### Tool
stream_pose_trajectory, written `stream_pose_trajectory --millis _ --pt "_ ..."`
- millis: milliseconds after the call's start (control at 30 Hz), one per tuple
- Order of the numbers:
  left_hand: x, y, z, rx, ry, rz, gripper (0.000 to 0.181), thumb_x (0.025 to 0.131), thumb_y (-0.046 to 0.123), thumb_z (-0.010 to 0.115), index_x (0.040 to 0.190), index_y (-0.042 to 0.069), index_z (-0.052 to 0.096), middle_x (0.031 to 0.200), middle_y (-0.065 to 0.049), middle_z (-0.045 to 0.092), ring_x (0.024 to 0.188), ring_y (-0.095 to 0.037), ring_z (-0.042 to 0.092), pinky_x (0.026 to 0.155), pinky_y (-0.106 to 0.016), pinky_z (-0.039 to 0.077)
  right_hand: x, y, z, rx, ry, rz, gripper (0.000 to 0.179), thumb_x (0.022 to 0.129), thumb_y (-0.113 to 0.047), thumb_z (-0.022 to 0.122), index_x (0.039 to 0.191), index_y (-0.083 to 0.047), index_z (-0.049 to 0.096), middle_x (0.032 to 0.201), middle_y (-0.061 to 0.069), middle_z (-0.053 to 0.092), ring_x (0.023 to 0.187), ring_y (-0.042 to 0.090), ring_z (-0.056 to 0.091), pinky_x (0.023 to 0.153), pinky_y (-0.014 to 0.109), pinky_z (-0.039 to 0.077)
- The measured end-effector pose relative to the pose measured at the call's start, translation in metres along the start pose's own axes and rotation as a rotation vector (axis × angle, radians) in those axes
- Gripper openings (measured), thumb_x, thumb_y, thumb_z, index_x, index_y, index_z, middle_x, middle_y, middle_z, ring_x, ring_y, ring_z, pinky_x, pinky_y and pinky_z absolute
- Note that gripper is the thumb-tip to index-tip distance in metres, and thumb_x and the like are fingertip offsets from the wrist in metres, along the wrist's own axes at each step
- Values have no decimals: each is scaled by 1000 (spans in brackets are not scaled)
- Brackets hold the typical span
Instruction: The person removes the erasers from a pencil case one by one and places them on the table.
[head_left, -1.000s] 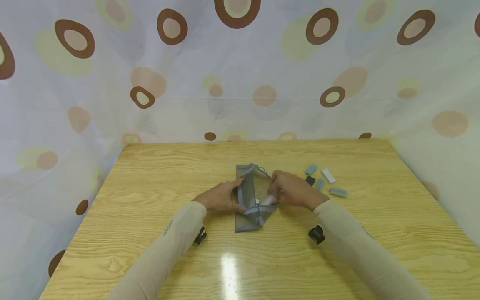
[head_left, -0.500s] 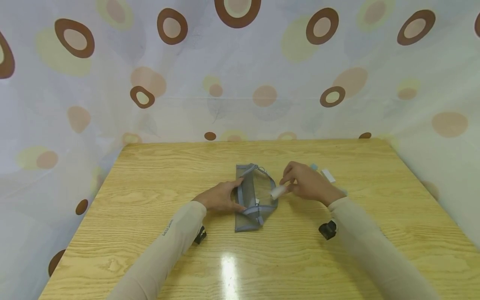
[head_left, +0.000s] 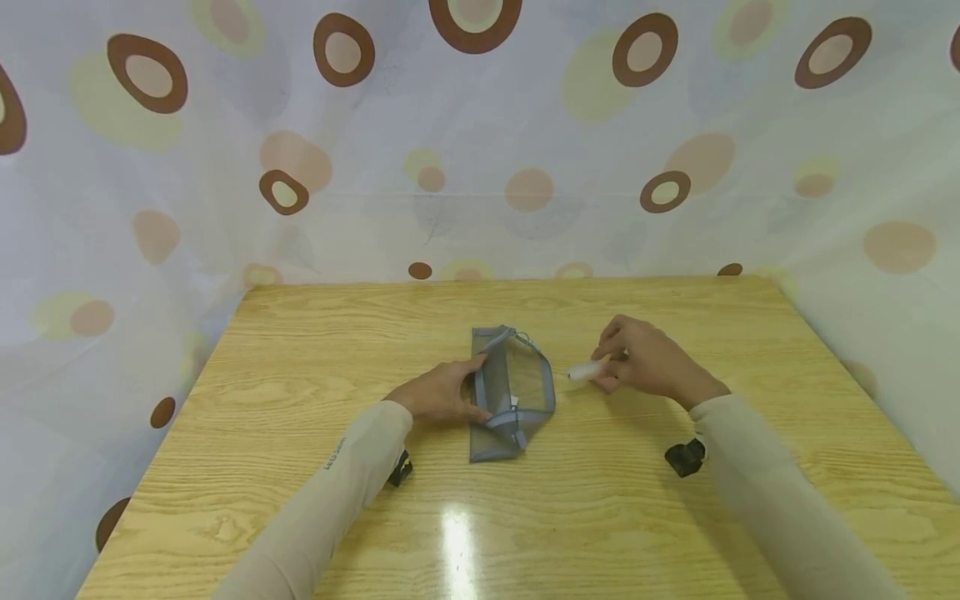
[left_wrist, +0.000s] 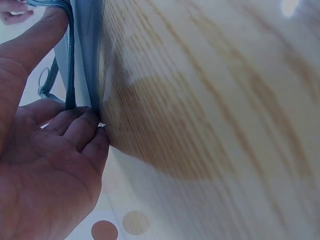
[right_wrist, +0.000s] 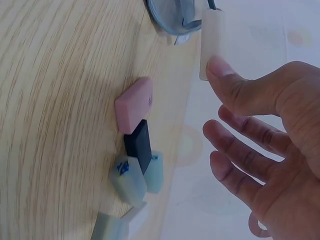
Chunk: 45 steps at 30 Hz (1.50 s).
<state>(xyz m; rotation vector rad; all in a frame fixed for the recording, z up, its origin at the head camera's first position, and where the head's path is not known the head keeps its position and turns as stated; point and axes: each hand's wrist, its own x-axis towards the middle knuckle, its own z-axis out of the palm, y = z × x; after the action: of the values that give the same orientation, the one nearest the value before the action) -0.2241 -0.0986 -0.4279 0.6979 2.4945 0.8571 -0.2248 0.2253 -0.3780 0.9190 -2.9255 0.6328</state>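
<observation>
A grey mesh zip pouch (head_left: 483,448) lies on the table with its mouth spread wide. My left hand (head_left: 438,392) grips the near-left side of its opening, thumb at one end and fingers at the other; in the left wrist view, the fingers (left_wrist: 80,127) bend against the zippered edge (left_wrist: 89,55). To the right of the pouch, my right hand (head_left: 645,360) pinches a white eraser (head_left: 583,371) between thumb and fingers, off the table. The right wrist view shows the white block (right_wrist: 213,37) under the thumb, the other fingers apart from it.
Beneath the right hand, in its wrist view, a pink eraser (right_wrist: 134,105), a black one (right_wrist: 139,145), and pale blue-green ones (right_wrist: 129,182) lie close together on the table; the hand hides them in the head view. A patterned curtain (head_left: 480,233) stands behind the table.
My right hand has drawn back from the pouch opening to the right, carrying the white eraser, and now covers the loose erasers. The left hand and pouch stay put.
</observation>
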Motion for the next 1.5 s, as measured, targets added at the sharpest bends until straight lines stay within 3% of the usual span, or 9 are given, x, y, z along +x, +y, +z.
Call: stream_pose_trajectory --millis 167,667,1033,1500 --pt "1 0 0 0 -1 3 98 79 38 76 152 10 17 151 -11 31 137 -22 31 110 -37 30 -10 7 -5 13 -8 60 11 81 -6 73 91 -8 76 101 5 59 87 22 57 73 39 50" --pt "1 -1 0 11 -9 6 97 80 38 75 152 11 16 153 -10 27 139 -23 27 111 -38 29 -30 25 -9 -11 -14 95 6 81 -7 71 83 -9 76 98 5 60 90 25 58 75 43 51" --pt "1 -1 0 7 -5 7 98 80 39 76 152 11 16 153 -10 27 138 -23 29 111 -38 29 -39 33 -11 7 -48 152 11 79 -8 74 89 -8 77 102 8 62 97 30 58 79 47 50" --pt "2 -2 0 15 -12 13 98 80 38 75 152 10 15 153 -10 26 138 -23 30 110 -36 30 -49 38 -9 -7 -62 153 7 77 -8 76 83 -9 77 93 5 62 86 25 59 73 44 51"
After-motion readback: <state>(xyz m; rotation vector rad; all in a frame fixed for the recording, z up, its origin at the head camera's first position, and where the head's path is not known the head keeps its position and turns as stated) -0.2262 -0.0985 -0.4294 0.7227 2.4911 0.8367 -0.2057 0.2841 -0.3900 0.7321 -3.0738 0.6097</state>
